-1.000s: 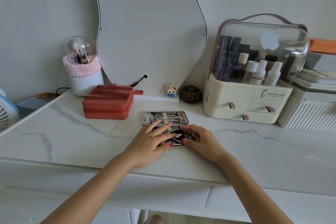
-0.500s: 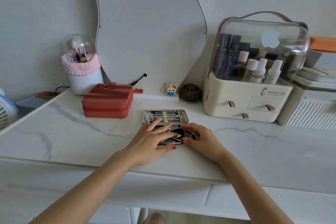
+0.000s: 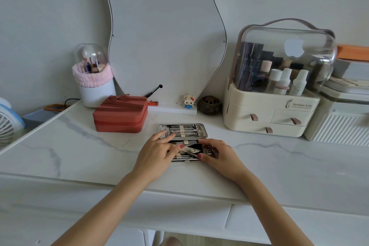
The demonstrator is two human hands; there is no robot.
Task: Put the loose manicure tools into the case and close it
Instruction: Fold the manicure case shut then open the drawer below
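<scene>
Lying open flat on the bench [image 3: 69, 152], the case [image 3: 183, 142] isn't shut yet. Left hand [image 3: 157, 154] spread on it, right hand [image 3: 217, 156] pinching a tool [image 3: 190, 151] in the near half (most tools look strapped in); closing left.

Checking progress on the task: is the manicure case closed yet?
No, the manicure case lies open flat, tools visible in both halves, with both hands on the near half.
</scene>
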